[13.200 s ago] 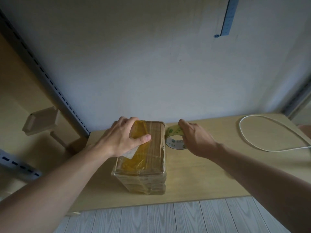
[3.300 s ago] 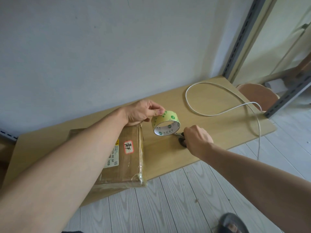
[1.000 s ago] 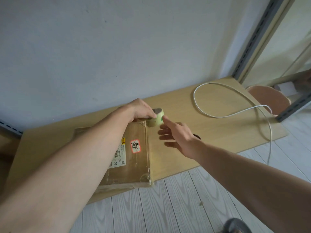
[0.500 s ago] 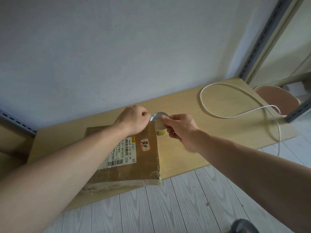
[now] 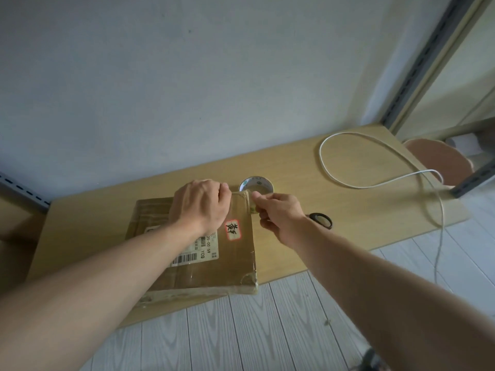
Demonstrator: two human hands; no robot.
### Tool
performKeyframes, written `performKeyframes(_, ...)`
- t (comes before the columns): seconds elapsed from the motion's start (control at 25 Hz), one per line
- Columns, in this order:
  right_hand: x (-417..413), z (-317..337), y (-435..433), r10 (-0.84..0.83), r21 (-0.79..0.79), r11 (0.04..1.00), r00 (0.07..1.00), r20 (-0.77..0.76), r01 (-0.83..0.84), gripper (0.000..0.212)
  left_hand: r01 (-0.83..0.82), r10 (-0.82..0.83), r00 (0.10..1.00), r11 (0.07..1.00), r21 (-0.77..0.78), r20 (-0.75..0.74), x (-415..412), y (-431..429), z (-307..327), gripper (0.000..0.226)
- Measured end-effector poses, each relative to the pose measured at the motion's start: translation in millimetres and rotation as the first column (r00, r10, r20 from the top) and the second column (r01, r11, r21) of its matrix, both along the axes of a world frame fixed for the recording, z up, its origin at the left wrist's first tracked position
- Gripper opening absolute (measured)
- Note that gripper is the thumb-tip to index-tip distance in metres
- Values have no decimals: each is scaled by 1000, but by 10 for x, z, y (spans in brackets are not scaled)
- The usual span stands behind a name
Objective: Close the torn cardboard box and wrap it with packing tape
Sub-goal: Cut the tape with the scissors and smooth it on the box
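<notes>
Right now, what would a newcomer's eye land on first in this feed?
Both hands meet at the far right corner of the cardboard box: the left hand rests curled on top, the right hand pinches a strip of tape there. The tape roll lies flat on the table just beyond, and a white cable loops across the table's right part.

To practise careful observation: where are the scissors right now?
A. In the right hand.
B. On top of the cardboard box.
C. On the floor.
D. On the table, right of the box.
D: the black scissors lie on the table right of the cardboard box, partly hidden by the right wrist, while the right hand pinches only a tape strip at the box's corner.
</notes>
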State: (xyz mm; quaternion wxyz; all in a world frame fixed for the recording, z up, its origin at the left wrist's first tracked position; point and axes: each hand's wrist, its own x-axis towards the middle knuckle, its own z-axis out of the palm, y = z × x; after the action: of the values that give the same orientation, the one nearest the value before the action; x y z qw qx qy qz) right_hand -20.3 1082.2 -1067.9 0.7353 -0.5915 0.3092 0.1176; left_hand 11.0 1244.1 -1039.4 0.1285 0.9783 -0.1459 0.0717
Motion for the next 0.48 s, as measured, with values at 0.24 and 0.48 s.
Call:
performKeyframes(0.24,-152,-342,279,-67,262,961,992,-112,94,66,-20,20,1000,999,35,2,1,-45,-6,50)
performKeyframes(0.48,-304,-335,359,-110,23,994,993,37,109,41,-18,18,1000,999,47,0,-12,-41,19,49)
